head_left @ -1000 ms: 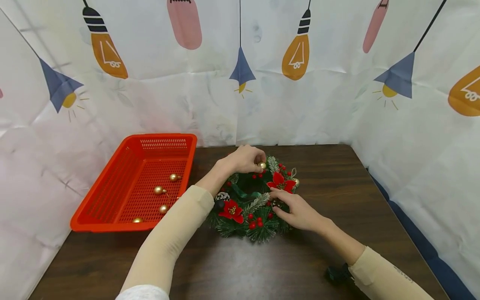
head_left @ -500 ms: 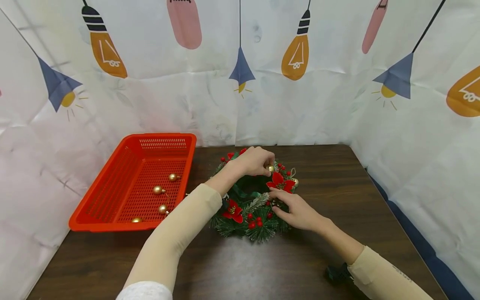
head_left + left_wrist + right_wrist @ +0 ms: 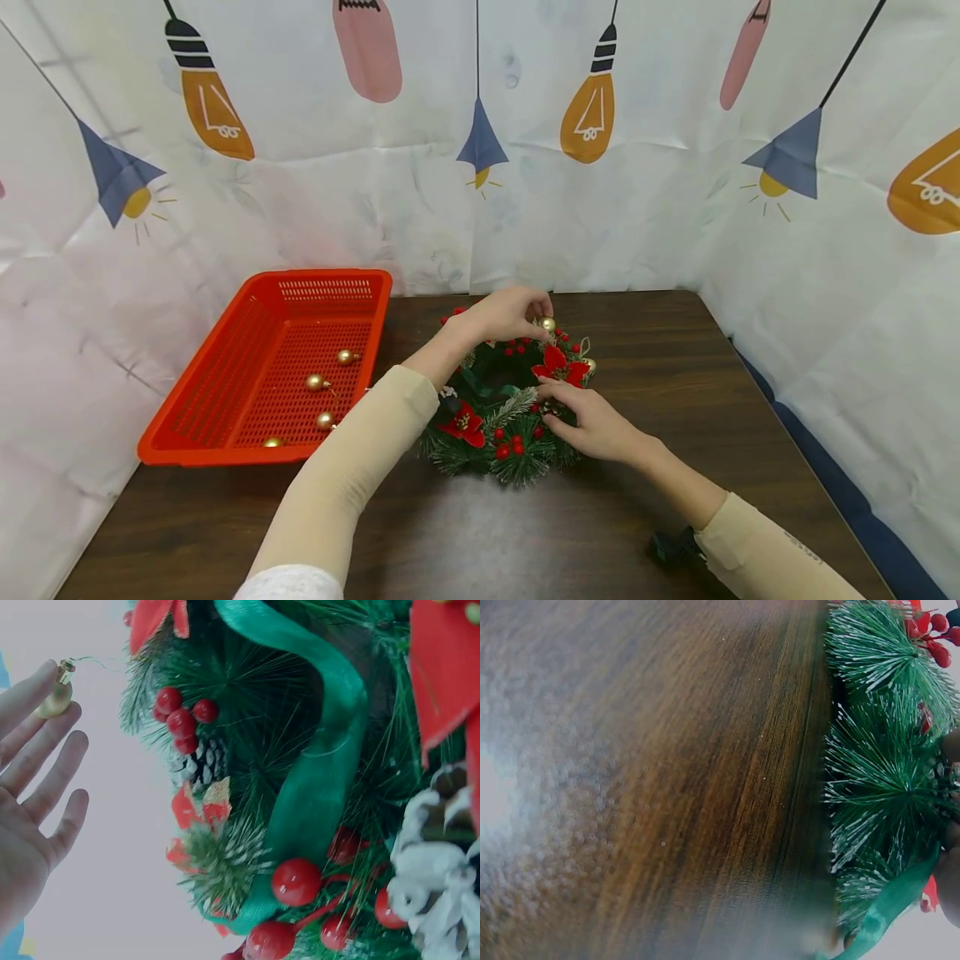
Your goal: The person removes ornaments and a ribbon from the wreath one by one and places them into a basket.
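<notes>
With the left hand (image 3: 510, 315) I'm pinching a small shiny gold ball (image 3: 547, 324) near its cap, the other fingers spreading loose. The ball is sitting at the wreath's far side, its thin pale thread (image 3: 91, 659) reaching toward the needles; I can't tell whether it's catching there. The right hand (image 3: 600, 422) is resting on the frosted green artificial pine wreath (image 3: 517, 469), thumb and fingers apart, beside a red fabric flower (image 3: 556, 367). Farther left, the red slatted plastic basket (image 3: 210, 456) is holding more gold balls (image 3: 315, 382). I'm judging this as the hanging step; the next move is probably calling for looping the thread over a sprig, the right hand steadying the wreath.
</notes>
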